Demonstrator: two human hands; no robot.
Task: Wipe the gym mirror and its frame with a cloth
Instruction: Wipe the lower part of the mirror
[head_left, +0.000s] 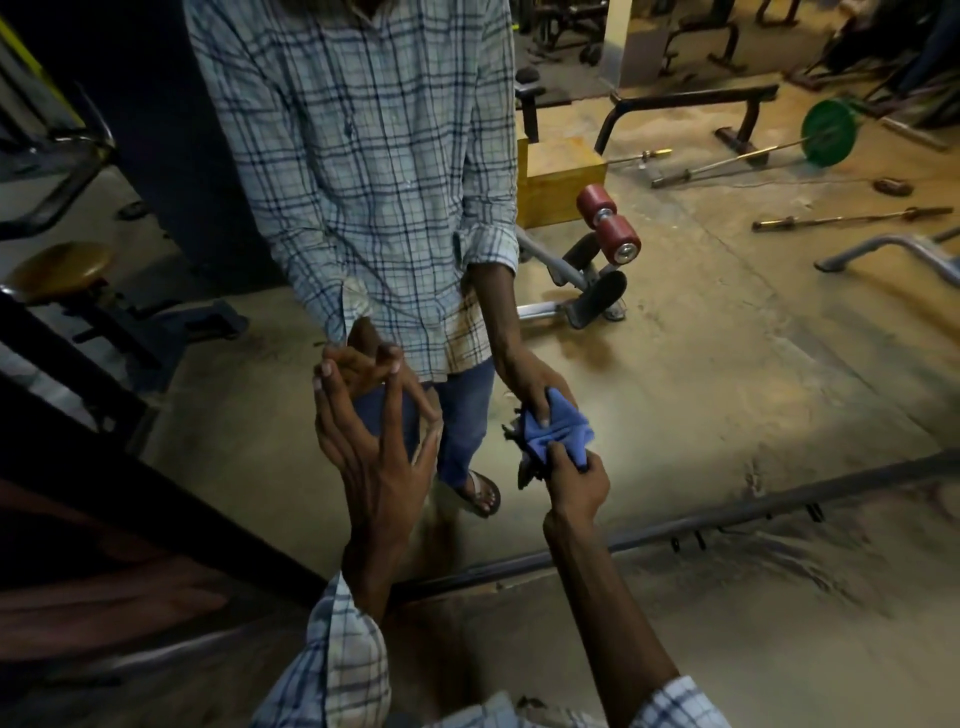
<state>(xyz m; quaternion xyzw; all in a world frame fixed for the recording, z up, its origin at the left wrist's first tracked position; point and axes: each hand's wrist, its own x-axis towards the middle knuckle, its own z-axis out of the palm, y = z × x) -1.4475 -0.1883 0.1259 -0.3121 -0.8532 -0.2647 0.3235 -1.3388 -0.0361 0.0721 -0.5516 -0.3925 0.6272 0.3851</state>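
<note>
Right hand (576, 488) — blue cloth (558, 436) against mirror (727, 364)

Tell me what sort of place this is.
A gym, most likely. The mirror reflects a barbell with a green weight plate, red roller pads, and a loose bar on the floor.

Two hands (382, 462) (576, 486); one cloth (558, 439); two red roller pads (597, 204) (618, 240); one green plate (828, 132).
</note>
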